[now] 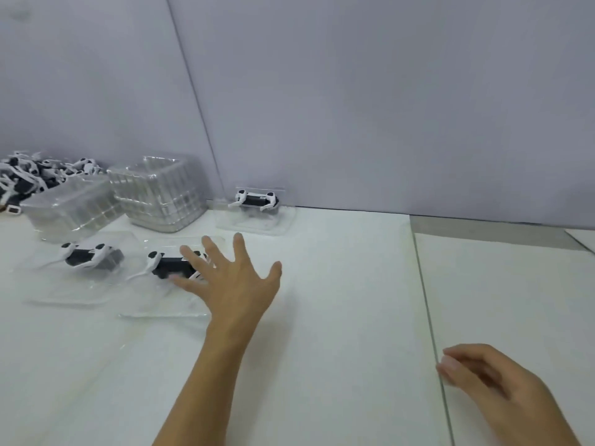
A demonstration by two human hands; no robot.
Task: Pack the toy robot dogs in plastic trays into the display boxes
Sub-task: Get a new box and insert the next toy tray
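My left hand [230, 280] spreads over a toy robot dog [167, 263] in its plastic tray [161, 304]; my right hand [492, 381] hovers, loosely curled.

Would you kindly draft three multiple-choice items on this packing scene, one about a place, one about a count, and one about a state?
1. Where is the heap of loose toy dogs?
A. far left, behind the stacked clear trays
B. near right corner
C. under the right hand

2. How many toy dogs lie singly in clear trays on the table?
A. one
B. three
C. five

3. What is the left hand doing?
A. resting in a fist
B. gripping a box lid
C. reaching with fingers spread over a trayed dog

Answers:
1 A: the heap of loose toy dogs lies at the far left beyond the stacked clear trays.
2 B: a left dog, a middle dog and a back dog by the wall.
3 C: the left hand is spread open above the middle dog; the right hand holds nothing.
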